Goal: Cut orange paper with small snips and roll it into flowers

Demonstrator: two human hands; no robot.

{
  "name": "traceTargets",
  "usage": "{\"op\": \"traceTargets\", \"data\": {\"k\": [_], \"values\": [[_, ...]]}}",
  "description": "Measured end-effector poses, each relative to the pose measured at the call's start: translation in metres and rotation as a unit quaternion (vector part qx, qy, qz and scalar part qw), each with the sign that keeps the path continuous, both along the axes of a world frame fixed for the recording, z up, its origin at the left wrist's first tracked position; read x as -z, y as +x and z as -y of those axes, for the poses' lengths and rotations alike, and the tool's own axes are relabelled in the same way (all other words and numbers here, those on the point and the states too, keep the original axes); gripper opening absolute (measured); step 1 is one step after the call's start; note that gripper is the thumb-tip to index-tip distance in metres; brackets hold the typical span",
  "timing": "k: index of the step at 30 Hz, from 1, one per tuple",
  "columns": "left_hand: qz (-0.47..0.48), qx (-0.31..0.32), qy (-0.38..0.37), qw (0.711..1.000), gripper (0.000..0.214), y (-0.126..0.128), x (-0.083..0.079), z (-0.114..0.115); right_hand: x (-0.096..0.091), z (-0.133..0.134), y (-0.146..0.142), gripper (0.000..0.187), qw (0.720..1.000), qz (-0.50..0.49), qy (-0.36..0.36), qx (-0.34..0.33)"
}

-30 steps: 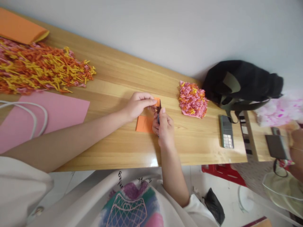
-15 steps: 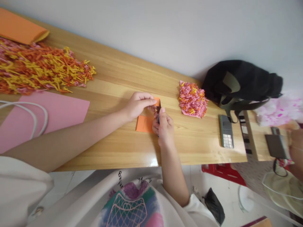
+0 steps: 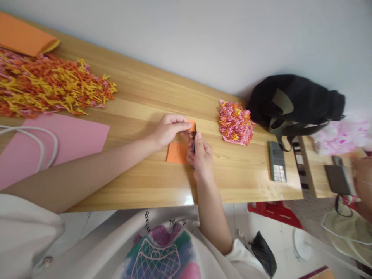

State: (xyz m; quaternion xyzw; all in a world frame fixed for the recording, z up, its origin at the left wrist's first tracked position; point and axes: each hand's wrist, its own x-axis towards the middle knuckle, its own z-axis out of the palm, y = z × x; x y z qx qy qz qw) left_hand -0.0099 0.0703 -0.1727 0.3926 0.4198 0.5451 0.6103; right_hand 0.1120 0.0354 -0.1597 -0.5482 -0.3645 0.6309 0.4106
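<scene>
Over the middle of the wooden table, my left hand pinches a small piece of orange paper between thumb and fingers. My right hand is closed around a pair of scissors with dark blades. The blades lie against the right side of that small piece; whether they are cutting through it cannot be made out. On the table just below the hands lies an orange paper rectangle, partly covered by my right hand.
A heap of orange, yellow and pink paper twists lies left, beside pink sheets and orange sheets. A smaller pile, a black bag and a phone are rightward. Another person's arm shows far right.
The scissor blades appear slightly shifted against the small orange piece. Both hands otherwise keep their places and grips; the whole view has moved very slightly.
</scene>
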Motion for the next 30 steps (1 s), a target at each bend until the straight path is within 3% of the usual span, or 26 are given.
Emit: {"op": "traceTargets", "data": {"k": [10,24,27,30], "values": [[-0.007,0.006,-0.001,1.000,0.019,-0.001,0.000,0.000,0.001,0.001,0.001,0.053,1.000,-0.011,0.011,-0.004],[0.001,0.002,-0.004,1.000,0.020,-0.002,0.006,0.001,0.000,0.002,-0.002,0.047,0.999,-0.023,-0.027,-0.003],[-0.005,-0.004,-0.005,1.000,0.021,-0.003,0.006,0.001,0.000,0.003,0.005,0.045,1.000,-0.011,-0.006,-0.002],[0.000,0.007,-0.015,1.000,0.021,-0.004,0.005,0.001,0.001,0.004,0.024,0.041,0.992,0.103,0.073,-0.001]]}}
